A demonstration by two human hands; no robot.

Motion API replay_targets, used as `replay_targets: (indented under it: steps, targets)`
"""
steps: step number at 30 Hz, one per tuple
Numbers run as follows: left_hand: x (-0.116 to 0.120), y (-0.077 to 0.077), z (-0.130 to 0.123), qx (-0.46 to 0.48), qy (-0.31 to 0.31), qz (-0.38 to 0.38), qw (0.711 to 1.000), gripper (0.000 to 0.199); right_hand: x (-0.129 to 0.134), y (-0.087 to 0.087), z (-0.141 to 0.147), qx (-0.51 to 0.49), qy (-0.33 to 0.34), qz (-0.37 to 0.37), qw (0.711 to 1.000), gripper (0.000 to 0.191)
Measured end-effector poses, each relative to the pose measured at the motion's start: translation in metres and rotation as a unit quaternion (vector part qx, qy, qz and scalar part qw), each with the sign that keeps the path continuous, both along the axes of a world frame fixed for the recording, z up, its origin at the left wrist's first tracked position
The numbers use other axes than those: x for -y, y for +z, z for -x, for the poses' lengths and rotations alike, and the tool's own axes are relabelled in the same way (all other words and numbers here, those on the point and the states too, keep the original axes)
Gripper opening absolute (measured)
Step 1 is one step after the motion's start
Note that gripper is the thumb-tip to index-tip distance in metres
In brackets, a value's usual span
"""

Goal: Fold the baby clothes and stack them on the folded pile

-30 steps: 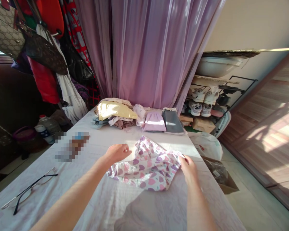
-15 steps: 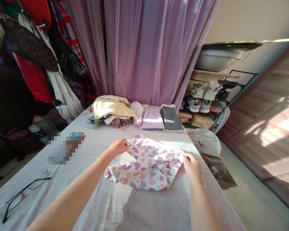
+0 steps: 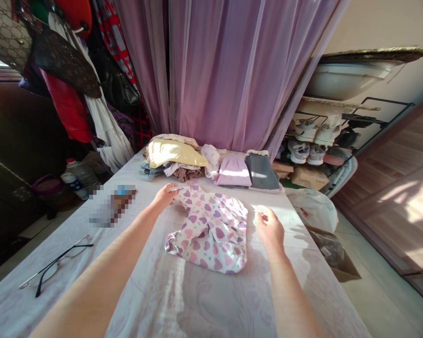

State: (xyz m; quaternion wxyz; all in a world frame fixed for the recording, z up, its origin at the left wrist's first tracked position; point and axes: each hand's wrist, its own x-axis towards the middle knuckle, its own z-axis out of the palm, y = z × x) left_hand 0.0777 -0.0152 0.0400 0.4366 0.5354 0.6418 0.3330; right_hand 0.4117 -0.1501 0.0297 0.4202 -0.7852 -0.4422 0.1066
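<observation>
A pair of small white pants point(image 3: 207, 230) with pink and purple hearts lies on the table, rumpled in the middle. Both legs point left and the waist end is on the right. My left hand point(image 3: 166, 195) pinches the far leg by its cuff. To the right of the waist end, my right hand point(image 3: 270, 226) is just above the cloth, apart from the pants, its fingers loosely bent with nothing in them.
Behind the pants sit a heap of clothes point(image 3: 176, 157), folded lilac clothing point(image 3: 233, 172) and folded dark grey clothing point(image 3: 262, 172). Eyeglasses point(image 3: 58, 260) and a blurred-out object point(image 3: 113, 206) lie at left. A shoe rack point(image 3: 338, 115) stands beyond the table's right side.
My right hand has let go of the waist end, which has drawn in to the left. My left hand still holds the far leg's cuff. The view has shifted slightly.
</observation>
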Motion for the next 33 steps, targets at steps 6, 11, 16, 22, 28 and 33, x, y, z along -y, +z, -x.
replay_targets:
  steps: [6, 11, 16, 22, 28, 33]
  targets:
    - [0.028, -0.016, 0.018, 0.130, -0.010, 0.016, 0.991, 0.053, 0.026, 0.012, 0.099, 0.000, 0.314, 0.009, 0.950, 0.024]
    - [0.055, -0.024, 0.029, 0.235, -0.010, -0.006, 0.972, 0.057, 0.052, 0.011, 0.164, 0.059, 0.409, 0.076, 0.907, 0.011]
    - [0.072, -0.029, 0.032, 0.268, -0.012, -0.021, 0.963, 0.046, 0.055, -0.007, 0.198, 0.166, 0.273, 0.085, 0.944, 0.029]
    - [0.081, -0.032, 0.036, 0.273, -0.036, -0.040, 0.961, 0.046, 0.036, -0.006, 0.200, 0.222, 0.267, 0.165, 0.923, 0.015]
    - [0.084, -0.035, 0.037, 0.308, -0.034, -0.053, 0.949, 0.043, 0.034, 0.037, 0.155, 0.108, 0.316, 0.127, 0.934, 0.042]
    - [0.087, -0.034, 0.036, 0.346, -0.029, -0.034, 0.937, 0.052, 0.030, 0.088, 0.127, 0.058, 0.326, 0.060, 0.942, 0.040]
